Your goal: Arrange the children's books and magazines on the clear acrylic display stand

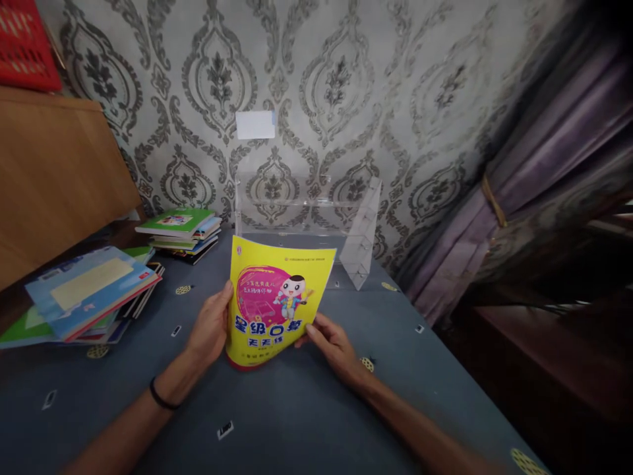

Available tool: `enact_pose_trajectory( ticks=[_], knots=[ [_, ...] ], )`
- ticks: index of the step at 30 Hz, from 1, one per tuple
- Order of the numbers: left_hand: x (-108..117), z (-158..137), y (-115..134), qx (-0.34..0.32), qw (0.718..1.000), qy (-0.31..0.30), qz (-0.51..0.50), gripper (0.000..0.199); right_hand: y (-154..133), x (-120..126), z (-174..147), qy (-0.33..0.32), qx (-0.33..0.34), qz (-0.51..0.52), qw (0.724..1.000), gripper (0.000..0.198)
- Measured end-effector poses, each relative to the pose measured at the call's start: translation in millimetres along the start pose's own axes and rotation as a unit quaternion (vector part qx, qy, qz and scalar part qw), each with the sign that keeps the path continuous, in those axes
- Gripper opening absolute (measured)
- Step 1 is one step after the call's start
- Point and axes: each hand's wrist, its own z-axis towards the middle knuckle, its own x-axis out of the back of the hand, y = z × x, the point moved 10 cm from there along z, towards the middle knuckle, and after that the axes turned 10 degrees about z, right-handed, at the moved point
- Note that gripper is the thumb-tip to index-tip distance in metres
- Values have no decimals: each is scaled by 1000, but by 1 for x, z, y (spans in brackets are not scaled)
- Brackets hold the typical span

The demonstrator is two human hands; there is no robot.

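A yellow workbook (316, 277) with a pink circle, a cartoon child and blue Chinese characters on its cover is held upright, slightly bowed, above the table. My left hand (211, 322) grips its left edge, with the fingers hidden behind it. On the lower right edge, my right hand (330, 343) pinches the workbook between thumb and fingers. Just behind the workbook stands a clear plastic rack (363, 241) with tiered shelves, partly covered by it.
Two stacks of books lie on the left: a farther one topped by a green book (175, 222), a nearer one by a blue book (93, 290). A wooden cabinet (54, 178) bounds the left. The blue tablecloth (277, 429) ends at right near a tied curtain (475, 218).
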Motion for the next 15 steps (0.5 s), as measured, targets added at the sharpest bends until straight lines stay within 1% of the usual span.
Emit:
enact_pose_trajectory(
  ticks=[4,8,12,15],
  knots=[
    [2,1,-3,-3,1000,14,-2,49,0,2,0,13,3,3,1000,44],
    [5,1,-2,-15,999,34,5,48,-3,4,0,14,14,-2,1000,46],
    [6,-1,4,-34,997,54,33,51,-6,4,-3,13,36,-10,999,42],
    [6,-4,8,-58,994,62,67,54,-4,4,-7,17,44,-26,999,41]
  ],
)
